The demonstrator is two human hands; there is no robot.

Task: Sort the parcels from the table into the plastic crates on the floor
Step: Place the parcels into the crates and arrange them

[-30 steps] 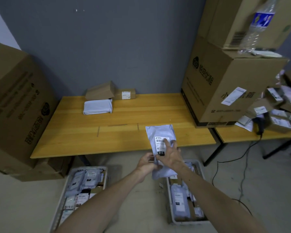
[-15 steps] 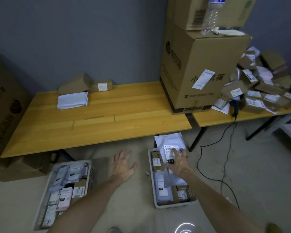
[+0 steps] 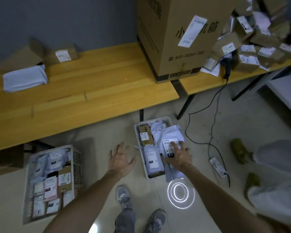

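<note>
My right hand [image 3: 178,157] has its fingers spread flat on the grey parcel [image 3: 168,137]; it lies atop the pile along the right crate's [image 3: 137,130] right wall, long axis pointing away from me; my left hand [image 3: 120,158] hovers wide open beside the left wall.

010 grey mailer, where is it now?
Head view, centre-right: the grey mailer lies atop the parcels in the right white crate on the floor, under the right hand.
</note>
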